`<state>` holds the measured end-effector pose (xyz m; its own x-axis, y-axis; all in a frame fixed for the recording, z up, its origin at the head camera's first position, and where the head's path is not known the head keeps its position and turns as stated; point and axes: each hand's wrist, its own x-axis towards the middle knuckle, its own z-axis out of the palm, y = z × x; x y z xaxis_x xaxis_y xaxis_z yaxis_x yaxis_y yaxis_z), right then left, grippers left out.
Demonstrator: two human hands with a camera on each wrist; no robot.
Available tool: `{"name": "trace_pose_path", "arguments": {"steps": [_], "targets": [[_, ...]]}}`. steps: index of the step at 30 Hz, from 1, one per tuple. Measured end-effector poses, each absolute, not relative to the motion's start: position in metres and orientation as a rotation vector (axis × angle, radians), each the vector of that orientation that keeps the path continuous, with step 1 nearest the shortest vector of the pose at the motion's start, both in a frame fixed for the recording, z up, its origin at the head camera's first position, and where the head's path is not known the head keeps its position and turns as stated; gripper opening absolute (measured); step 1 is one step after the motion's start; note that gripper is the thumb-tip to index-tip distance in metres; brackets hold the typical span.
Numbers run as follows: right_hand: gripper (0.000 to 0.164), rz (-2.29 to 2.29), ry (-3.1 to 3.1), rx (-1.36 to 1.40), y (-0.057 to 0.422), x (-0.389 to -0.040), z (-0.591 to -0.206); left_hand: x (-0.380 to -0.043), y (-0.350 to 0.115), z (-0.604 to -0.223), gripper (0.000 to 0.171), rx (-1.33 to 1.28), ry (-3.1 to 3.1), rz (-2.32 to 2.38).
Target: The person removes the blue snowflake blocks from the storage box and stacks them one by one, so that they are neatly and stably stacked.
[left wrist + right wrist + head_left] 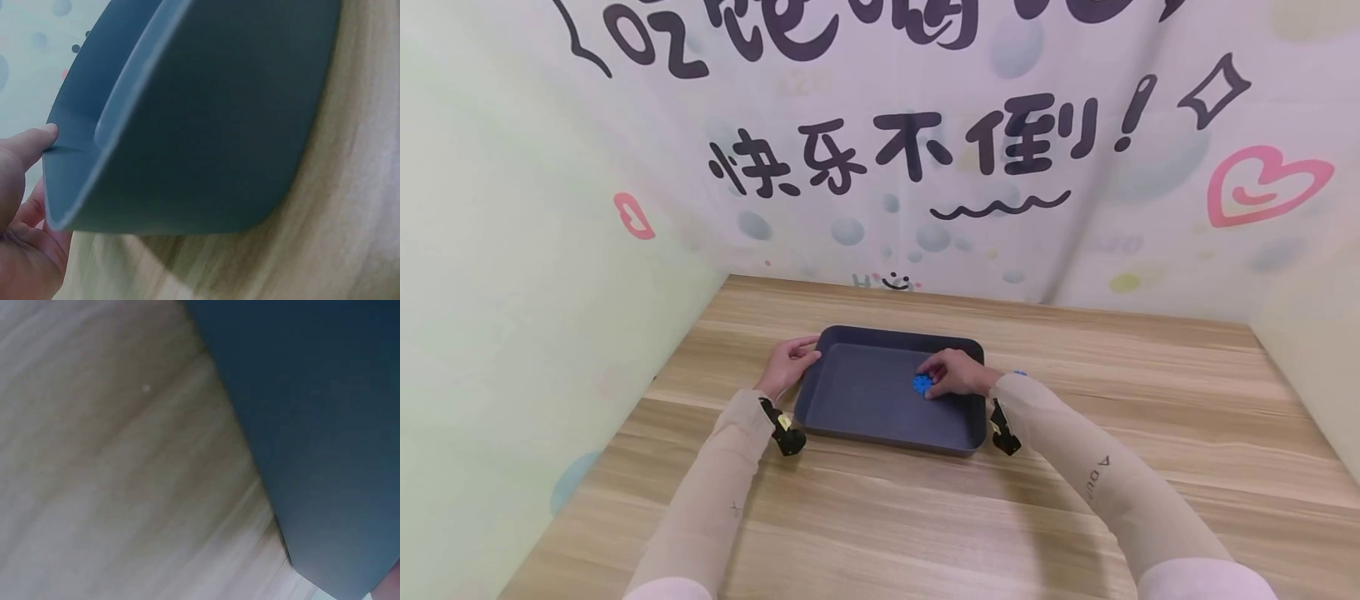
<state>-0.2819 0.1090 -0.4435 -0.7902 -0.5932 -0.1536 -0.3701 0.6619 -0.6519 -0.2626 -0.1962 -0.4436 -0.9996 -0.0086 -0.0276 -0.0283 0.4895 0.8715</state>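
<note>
A dark blue-grey rectangular tray [865, 392] with raised walls lies on the wooden table. My left hand [788, 364] grips the tray's left wall; the left wrist view shows the thumb over the rim and the fingers on the outer side. Above the right half of the tray, my right hand [955, 372] pinches a small round blue disc [922, 384] with dark marks. The disc's exact kind is too small to tell. In the right wrist view, the tray's outer wall [325, 437] covers most of the right hand.
Another small blue thing [1019, 374] shows just behind the right wrist, mostly hidden by the sleeve. Wooden tabletop [880, 517] surrounds the tray. A printed cloth [850, 233] hangs at the table's back edge, and a pale wall [512, 292] borders it on the left.
</note>
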Motion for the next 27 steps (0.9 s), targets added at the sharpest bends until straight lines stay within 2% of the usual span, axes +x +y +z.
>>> {"name": "trace_pose_path", "arguments": {"steps": [13, 27], "targets": [[0.03, -0.861, 2.564, -0.891, 0.1084, -0.2824, -0.4488, -0.2619, -0.1964, -0.443, 0.036, -0.066, 2.678, 1.568], [0.03, -0.898, 2.602, -0.854, 0.1104, -0.276, -0.4472, -0.2621, -0.1953, -0.4429, 0.036, -0.061, 2.675, 1.576]]}}
